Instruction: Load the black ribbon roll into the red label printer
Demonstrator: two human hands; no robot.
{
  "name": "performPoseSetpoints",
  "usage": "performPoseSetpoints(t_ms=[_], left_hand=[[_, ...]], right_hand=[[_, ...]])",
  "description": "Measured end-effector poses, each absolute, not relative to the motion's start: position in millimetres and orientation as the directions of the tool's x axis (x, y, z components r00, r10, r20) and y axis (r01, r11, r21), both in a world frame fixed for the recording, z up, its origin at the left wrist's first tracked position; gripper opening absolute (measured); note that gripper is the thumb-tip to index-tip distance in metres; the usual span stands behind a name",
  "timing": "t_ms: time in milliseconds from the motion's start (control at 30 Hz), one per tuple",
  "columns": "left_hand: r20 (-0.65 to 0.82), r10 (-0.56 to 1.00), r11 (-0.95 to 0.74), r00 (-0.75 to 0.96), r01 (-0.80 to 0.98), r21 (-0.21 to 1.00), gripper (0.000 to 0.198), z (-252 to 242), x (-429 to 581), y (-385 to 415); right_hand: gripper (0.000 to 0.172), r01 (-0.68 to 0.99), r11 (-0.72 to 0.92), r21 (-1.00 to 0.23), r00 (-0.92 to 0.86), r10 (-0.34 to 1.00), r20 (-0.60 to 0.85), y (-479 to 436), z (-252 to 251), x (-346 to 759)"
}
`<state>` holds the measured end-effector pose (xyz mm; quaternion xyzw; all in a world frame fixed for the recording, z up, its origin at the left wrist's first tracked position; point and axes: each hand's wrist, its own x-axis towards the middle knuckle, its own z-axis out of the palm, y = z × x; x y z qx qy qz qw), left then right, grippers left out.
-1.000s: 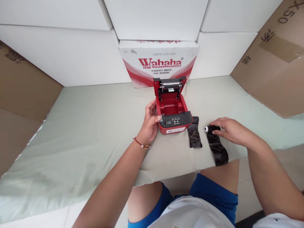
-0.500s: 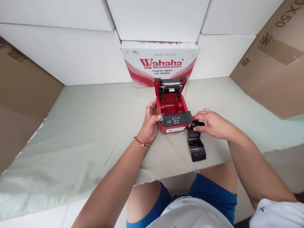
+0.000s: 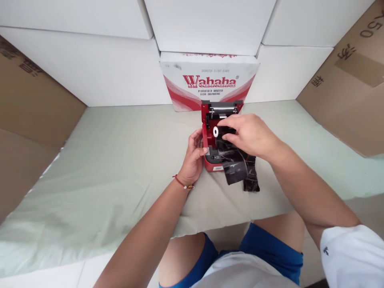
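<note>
A small red and black label printer [image 3: 210, 166] stands on the cloth-covered table with its lid raised toward the back. My left hand [image 3: 195, 156] is closed around the printer's left side, thumb on the front top edge. Between the thumb and fingers of my right hand [image 3: 249, 134] is a roll of black ribbon [image 3: 225, 131] with a white core, held over the open compartment. Its loose end [image 3: 235, 168] hangs down across the printer's front. Another black strip [image 3: 252, 176] shows at the printer's right. The ribbon and hand hide much of the compartment.
A white and red Wahaha carton [image 3: 210, 82] stands right behind the printer. White boxes [image 3: 120, 68] line the back, and brown cartons [image 3: 33, 108] [image 3: 345, 96] flank both sides. Pale green cloth [image 3: 120, 168] covers the table, its front edge near my knees.
My right hand has lifted the black ribbon roll from beside the printer and brought it left, over the open compartment. My left hand keeps its hold on the printer.
</note>
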<state>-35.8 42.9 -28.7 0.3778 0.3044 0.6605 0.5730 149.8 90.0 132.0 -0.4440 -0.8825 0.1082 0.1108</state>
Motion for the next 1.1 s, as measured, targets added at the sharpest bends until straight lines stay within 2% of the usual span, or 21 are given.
performPoseSetpoints(t_ms=[100, 200, 267, 333, 367, 433, 500, 600, 667, 733, 867, 933, 1033, 1100], left_hand=[[0.152, 0.987, -0.161, -0.061, -0.511, 0.845, 0.068, -30.5, -35.1, 44.3], [0.185, 0.980, -0.200, -0.078, -0.452, 0.870, 0.068, -35.4, -32.5, 45.0], [0.244, 0.959, -0.279, -0.147, -0.312, 0.908, 0.061, -37.2, -30.9, 41.4], [0.367, 0.896, -0.389, -0.251, -0.043, 0.920, 0.051, -35.2, -30.0, 33.1], [0.458, 0.841, -0.442, -0.286, 0.123, 0.889, 0.046, -32.4, -29.8, 27.5], [0.671, 0.698, -0.552, -0.251, 0.408, 0.727, 0.043, -24.7, -28.5, 15.1], [0.811, 0.566, -0.640, -0.145, 0.544, 0.543, 0.048, -16.5, -24.7, 4.2], [0.872, 0.490, -0.675, 0.009, 0.637, 0.373, 0.051, -9.3, -14.0, -4.0], [0.869, 0.489, -0.671, 0.068, 0.667, 0.325, 0.049, -8.6, -7.1, -4.6], [0.869, 0.488, -0.671, 0.088, 0.674, 0.308, 0.046, -10.3, -3.2, -3.8], [0.856, 0.513, -0.675, 0.069, 0.649, 0.352, 0.048, -17.9, -4.5, -5.3], [0.821, 0.569, -0.667, 0.049, 0.611, 0.426, 0.046, -22.3, -6.3, -7.4], [0.771, 0.636, -0.661, 0.035, 0.539, 0.521, 0.042, -26.3, -7.8, -9.5], [0.766, 0.642, -0.666, 0.039, 0.524, 0.531, 0.043, -25.7, -7.8, -9.7]], right_hand=[[0.044, 0.845, 0.525, -0.098, -0.531, 0.846, -0.042, 101.2, 119.6, 126.6], [0.046, 0.878, 0.478, -0.011, -0.477, 0.874, -0.097, 107.1, 116.2, 119.1], [0.046, 0.886, 0.463, 0.017, -0.458, 0.882, -0.111, 108.6, 116.8, 116.6], [0.044, 0.888, 0.457, 0.044, -0.450, 0.885, -0.121, 108.5, 117.6, 112.8], [0.042, 0.887, 0.459, 0.056, -0.450, 0.884, -0.129, 108.1, 117.8, 110.3], [0.039, 0.881, 0.468, 0.068, -0.455, 0.877, -0.152, 107.8, 117.4, 104.9], [0.037, 0.871, 0.487, 0.061, -0.471, 0.865, -0.175, 109.2, 115.3, 100.7], [0.035, 0.848, 0.528, 0.039, -0.514, 0.839, -0.179, 114.8, 109.1, 100.3], [0.033, 0.827, 0.563, 0.006, -0.554, 0.816, -0.164, 118.7, 105.2, 105.5], [0.029, 0.785, 0.613, -0.089, -0.619, 0.774, -0.132, 120.0, 105.1, 115.4], [0.024, 0.594, 0.655, -0.468, -0.749, 0.662, -0.023, 110.9, 121.5, 144.1], [0.025, 0.546, 0.588, -0.597, -0.686, 0.722, 0.085, 105.1, 133.5, 156.8], [0.030, 0.579, 0.530, -0.620, -0.408, 0.846, 0.343, 105.6, 143.2, 165.7], [0.035, 0.615, 0.554, -0.560, -0.312, 0.824, 0.473, 113.9, 140.5, 165.1]])
